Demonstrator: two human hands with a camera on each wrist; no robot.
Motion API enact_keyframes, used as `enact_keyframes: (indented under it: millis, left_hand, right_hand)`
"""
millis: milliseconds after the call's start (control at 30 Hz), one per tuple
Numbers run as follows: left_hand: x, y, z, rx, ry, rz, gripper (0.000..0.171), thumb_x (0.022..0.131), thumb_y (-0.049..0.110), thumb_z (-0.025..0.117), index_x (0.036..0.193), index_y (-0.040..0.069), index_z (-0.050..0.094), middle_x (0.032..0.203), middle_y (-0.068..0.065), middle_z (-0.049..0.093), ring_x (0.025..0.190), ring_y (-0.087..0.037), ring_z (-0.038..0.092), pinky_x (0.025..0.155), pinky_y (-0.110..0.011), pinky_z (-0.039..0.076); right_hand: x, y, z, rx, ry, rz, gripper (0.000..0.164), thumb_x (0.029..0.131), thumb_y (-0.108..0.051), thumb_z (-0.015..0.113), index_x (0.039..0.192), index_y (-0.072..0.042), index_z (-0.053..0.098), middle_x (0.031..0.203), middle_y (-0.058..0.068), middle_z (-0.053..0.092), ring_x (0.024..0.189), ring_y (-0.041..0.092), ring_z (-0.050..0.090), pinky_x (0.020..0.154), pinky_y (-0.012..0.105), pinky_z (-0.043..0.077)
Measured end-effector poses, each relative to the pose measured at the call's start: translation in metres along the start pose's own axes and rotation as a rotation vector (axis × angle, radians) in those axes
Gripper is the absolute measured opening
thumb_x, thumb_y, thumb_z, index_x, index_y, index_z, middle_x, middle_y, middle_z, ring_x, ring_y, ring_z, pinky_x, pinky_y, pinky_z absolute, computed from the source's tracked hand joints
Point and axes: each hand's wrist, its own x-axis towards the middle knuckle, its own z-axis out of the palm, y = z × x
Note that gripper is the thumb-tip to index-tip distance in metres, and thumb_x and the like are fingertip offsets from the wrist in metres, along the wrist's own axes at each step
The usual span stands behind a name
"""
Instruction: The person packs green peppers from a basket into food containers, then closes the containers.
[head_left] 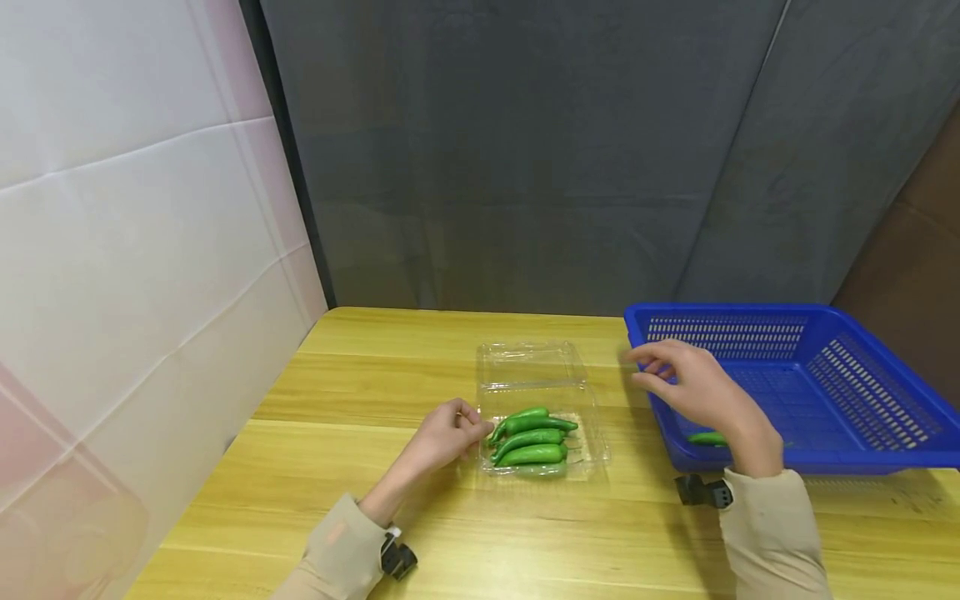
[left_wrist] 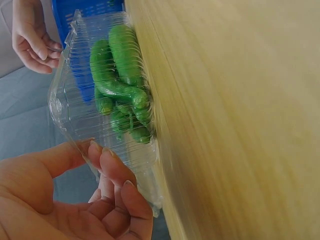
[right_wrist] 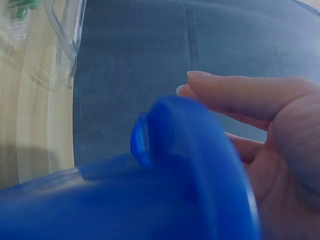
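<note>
While our left hand (head_left: 447, 435) pinches the clear container (head_left: 534, 385), presumably steadying it, our right hand (head_left: 697, 390) hangs loose, empty, by the basket (head_left: 727, 310).

Yellowish wood-grain table (head_left: 337, 375) beneath left hand (head_left: 446, 433) and right hand (head_left: 693, 383). Dark grey fabric wall (head_left: 525, 167) beyond both hands; slanting seam (head_left: 737, 137) above right hand. White creased panel (head_left: 135, 208), pinkish in patches, well left of left hand; black strip (head_left: 288, 158) along its far edge. Brown surface (head_left: 915, 250) farther right than right hand. Soft glare on tabletop between hands, nearer wearer.
</note>
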Motion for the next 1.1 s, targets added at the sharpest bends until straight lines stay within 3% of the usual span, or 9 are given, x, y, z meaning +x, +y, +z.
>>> enact_keyframes:
  millis: [1100]
  left_hand:
    - [0.001, -0.001, 0.001, 0.001, -0.002, 0.000, 0.021, 0.095, 0.017, 0.072, 0.098, 0.001, 0.058, 0.074, -0.008, 0.061, 0.061, -0.021, 0.057, 0.058, -0.032, 0.047]
  right_hand:
    - [-0.021, 0.035, -0.027, -0.027, 0.017, 0.087, 0.030, 0.096, -0.014, 0.071, 0.120, 0.002, 0.068, 0.108, 0.015, 0.071, 0.093, 0.027, 0.067, 0.082, 0.044, 0.054]
